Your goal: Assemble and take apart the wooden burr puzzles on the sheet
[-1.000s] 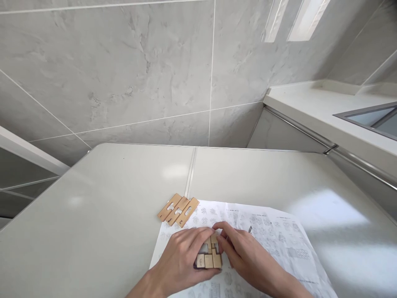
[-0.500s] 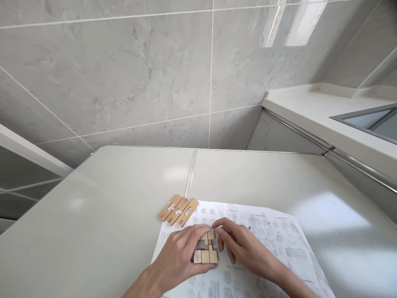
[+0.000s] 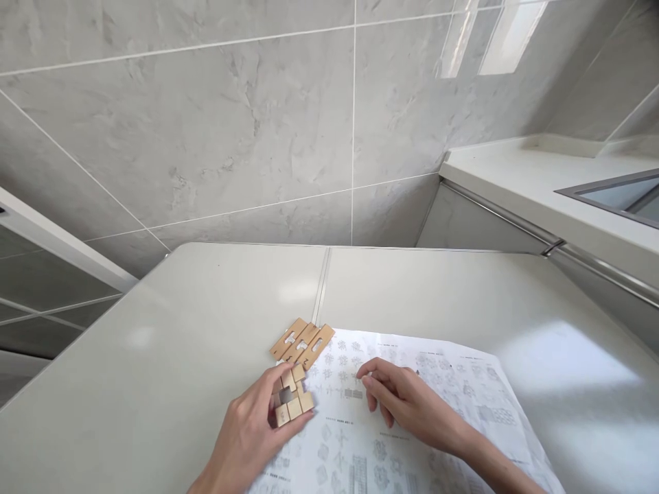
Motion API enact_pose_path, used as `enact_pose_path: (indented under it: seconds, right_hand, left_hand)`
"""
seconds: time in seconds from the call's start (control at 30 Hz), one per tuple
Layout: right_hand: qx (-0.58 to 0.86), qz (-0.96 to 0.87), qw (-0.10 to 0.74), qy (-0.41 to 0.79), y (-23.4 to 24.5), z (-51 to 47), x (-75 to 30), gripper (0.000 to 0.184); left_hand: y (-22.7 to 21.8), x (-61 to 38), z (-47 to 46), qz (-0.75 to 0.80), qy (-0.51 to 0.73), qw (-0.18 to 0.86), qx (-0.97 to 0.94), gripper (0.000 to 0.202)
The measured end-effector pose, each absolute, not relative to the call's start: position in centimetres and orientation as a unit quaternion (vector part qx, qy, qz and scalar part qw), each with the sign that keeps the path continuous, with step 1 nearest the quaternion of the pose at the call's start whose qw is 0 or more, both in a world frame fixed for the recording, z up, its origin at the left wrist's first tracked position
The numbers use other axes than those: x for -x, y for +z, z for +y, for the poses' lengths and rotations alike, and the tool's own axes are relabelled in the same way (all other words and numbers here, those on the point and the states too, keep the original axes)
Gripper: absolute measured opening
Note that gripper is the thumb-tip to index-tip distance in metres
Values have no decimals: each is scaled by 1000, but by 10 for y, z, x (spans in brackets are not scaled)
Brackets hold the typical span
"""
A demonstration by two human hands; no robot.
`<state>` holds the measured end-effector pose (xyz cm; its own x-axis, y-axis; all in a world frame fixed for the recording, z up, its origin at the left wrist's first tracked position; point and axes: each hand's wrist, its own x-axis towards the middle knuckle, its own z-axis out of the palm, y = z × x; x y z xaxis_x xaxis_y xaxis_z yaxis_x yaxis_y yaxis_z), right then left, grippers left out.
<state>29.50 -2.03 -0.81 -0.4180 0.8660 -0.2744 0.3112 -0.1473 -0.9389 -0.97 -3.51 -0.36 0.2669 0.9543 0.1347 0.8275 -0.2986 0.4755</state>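
Observation:
My left hand (image 3: 257,412) is wrapped around a small wooden block puzzle (image 3: 294,407), with fingers along its far side and the thumb along its near side. The puzzle is made of several pale interlocking pieces, with a dark gap in the middle of its upper face. To the right, my right hand (image 3: 391,398) hovers over or rests on a printed paper sheet (image 3: 355,418); its fingers are loosely curled and nothing shows in them. Just beyond the puzzle lie three flat wooden pieces (image 3: 303,343) with cut-out slots and handwritten numbers, side by side.
The sheet, printed with line drawings, lies on a white table (image 3: 154,384) with a seam across it. Behind stands a grey tiled wall (image 3: 257,137). A white counter (image 3: 515,171) is at the right, and a white-framed dark panel (image 3: 51,288) at the left.
My left hand has moved left with the block puzzle and tilted it, away from my right hand. My right hand has stayed almost in place over the sheet, now apart from the puzzle.

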Motion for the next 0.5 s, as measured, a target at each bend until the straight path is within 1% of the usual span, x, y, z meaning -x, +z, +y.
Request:
enact_pose_path:
  seconds: [0.3,0.4,0.5]
  right_hand:
    - [488,-590,213,607,5,-56,-317,36]
    - [523,-564,222,600,2,-66,-334,46]
    - [561,-518,246,596,-4,-72,-353,56]
  left_hand:
    - [-3,10,-50,667,222,141,-697,53]
    - [-2,9,-53,691,229,129,-673,55]
    - [-2,5,-54,703,212,143,-664,54]
